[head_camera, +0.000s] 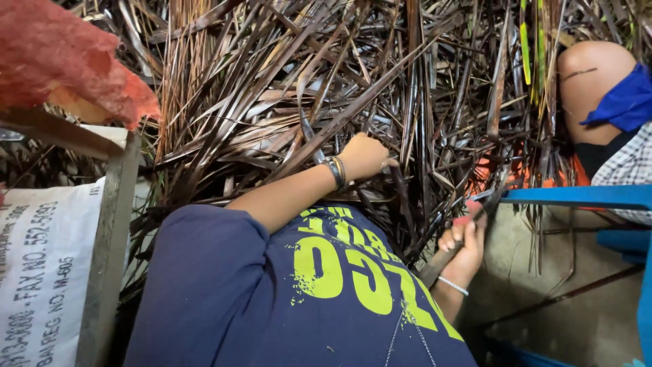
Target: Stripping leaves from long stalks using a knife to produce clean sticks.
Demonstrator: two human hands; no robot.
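Left hand: the left hand [363, 156] is clenched around a dark brown dried palm leaf strip [402, 204] at the near edge of the heap of dry brown fronds [285, 81].
Right hand: the right hand [465, 245] grips a wooden-handled knife [462, 238], blade angled up and to the right.
Relation: the strip runs down from the left fist towards the body, just left of the knife; the knife hand is nearer its lower part.
Nearby: a blue bench edge [577, 196] to the right.
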